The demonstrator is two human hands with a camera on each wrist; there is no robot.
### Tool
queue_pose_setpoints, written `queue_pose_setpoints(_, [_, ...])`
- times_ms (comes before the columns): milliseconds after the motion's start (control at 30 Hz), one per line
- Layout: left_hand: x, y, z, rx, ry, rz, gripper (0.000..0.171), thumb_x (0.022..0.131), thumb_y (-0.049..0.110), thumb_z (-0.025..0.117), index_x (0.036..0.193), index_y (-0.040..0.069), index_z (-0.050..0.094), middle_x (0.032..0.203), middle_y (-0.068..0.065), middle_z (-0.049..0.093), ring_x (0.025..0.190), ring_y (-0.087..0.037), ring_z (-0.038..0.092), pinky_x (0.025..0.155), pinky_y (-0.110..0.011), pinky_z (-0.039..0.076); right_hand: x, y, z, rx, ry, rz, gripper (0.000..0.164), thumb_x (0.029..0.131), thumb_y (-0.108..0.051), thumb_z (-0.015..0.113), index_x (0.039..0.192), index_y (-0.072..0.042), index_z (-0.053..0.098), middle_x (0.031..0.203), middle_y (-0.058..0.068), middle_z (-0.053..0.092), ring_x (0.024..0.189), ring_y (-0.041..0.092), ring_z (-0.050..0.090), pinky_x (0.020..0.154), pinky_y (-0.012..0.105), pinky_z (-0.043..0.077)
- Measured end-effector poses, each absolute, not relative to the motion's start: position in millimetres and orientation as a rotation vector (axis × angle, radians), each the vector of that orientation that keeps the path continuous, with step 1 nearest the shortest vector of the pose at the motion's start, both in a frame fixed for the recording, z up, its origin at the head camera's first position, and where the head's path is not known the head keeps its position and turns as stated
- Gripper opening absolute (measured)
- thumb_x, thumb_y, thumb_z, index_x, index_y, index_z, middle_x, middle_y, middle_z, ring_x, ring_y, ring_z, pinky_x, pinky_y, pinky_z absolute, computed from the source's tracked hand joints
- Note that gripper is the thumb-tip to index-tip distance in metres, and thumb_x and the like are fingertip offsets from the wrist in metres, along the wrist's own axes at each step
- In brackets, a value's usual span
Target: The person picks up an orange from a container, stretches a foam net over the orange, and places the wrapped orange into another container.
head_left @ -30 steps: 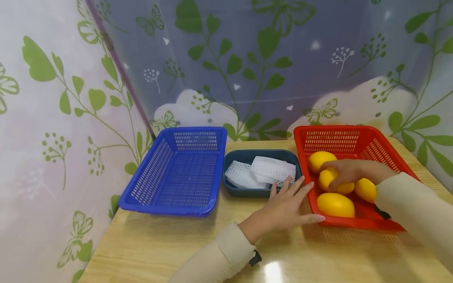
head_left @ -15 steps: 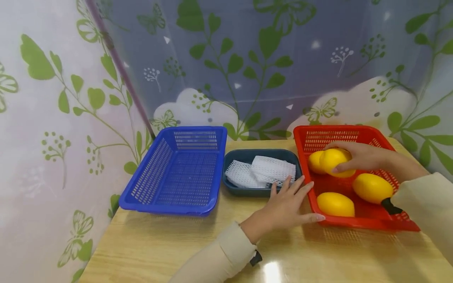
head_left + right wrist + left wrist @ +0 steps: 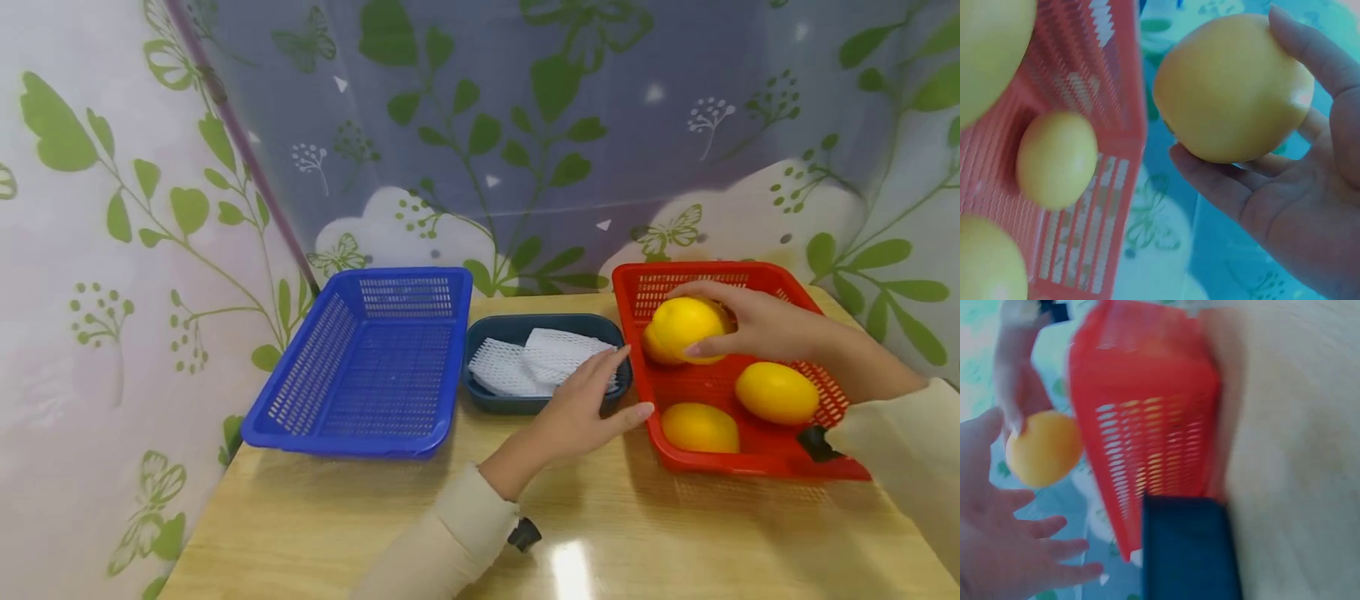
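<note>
My right hand (image 3: 765,325) holds a yellow lemon-shaped fruit (image 3: 684,327) between thumb and fingers over the left part of the red basket (image 3: 757,463). In the right wrist view this fruit (image 3: 1232,90) is lifted above the basket rim. Below it, another such fruit (image 3: 1057,159) lies inside, mostly hidden in the head view. Two more, a right one (image 3: 777,392) and a front one (image 3: 701,427), rest on the basket floor. Fingers spread and holding nothing, my left hand (image 3: 573,421) hovers near the basket's left rim, partly in front of the dark teal tray (image 3: 491,406).
White foam net sleeves (image 3: 566,354) lie in the teal tray, which sits between the two baskets. A blue basket (image 3: 352,446) with nothing inside stands on the left of the wooden table (image 3: 322,533). A patterned curtain (image 3: 450,150) closes off the back.
My right hand has picked up the fruit from the basket floor, raised it and brought it leftward. My left hand has come off the red basket's rim and shifted slightly left.
</note>
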State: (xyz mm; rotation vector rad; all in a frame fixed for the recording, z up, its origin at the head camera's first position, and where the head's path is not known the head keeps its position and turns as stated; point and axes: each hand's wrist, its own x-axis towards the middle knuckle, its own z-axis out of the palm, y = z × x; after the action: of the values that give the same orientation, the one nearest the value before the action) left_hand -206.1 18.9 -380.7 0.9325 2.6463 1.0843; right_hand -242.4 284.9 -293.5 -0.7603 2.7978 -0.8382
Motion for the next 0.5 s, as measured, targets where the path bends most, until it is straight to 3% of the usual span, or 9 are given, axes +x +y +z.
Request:
queue_pose_setpoints(200, [-217, -1, -361, 0.760, 2.281, 1.673, 0.062, 0.100, 0.039, 0.052, 0.153, 0.028, 0.022, 0.153, -0.004, 0.036, 0.135, -0.023, 0.042, 0.109, -0.044, 0.037, -224, 257, -286, -0.773, 2.834, -0.960, 0.069, 0.080, -0.028, 0.081, 0.139, -0.022, 0.045, 0.124, 0.002, 0.055, 0.100, 0.021, 0.053, 0.085, 0.040, 0.048])
queue_pose_setpoints(333, [-218, -13, -352, 0.612, 1.896, 1.964, 0.056, 0.104, 0.030, 0.046, 0.153, 0.024, 0.021, 0.150, -0.009, 0.038, 0.130, -0.027, 0.049, 0.106, -0.042, 0.041, -215, 237, -286, -0.874, 2.800, -1.077, 0.069, 0.081, -0.024, 0.081, 0.139, -0.019, 0.044, 0.128, 0.003, 0.053, 0.105, 0.022, 0.055, 0.089, 0.036, 0.051])
queue_pose_setpoints(433, [-216, -21, -346, 0.568, 1.666, 2.090, 0.057, 0.104, 0.030, 0.044, 0.154, 0.023, 0.018, 0.151, -0.013, 0.037, 0.129, -0.034, 0.049, 0.104, -0.046, 0.042, -208, 224, -288, -0.937, 2.793, -1.160, 0.071, 0.080, -0.021, 0.081, 0.140, -0.016, 0.043, 0.133, 0.006, 0.050, 0.108, 0.026, 0.056, 0.093, 0.031, 0.050])
queue_pose_setpoints(500, [-214, -26, -344, 0.577, 1.588, 2.114, 0.067, 0.100, 0.039, 0.051, 0.155, 0.023, 0.016, 0.151, -0.015, 0.035, 0.130, -0.037, 0.047, 0.103, -0.047, 0.043, -203, 215, -291, -0.987, 2.818, -1.222, 0.073, 0.078, -0.017, 0.082, 0.140, -0.015, 0.043, 0.134, 0.007, 0.050, 0.107, 0.025, 0.057, 0.092, 0.022, 0.048])
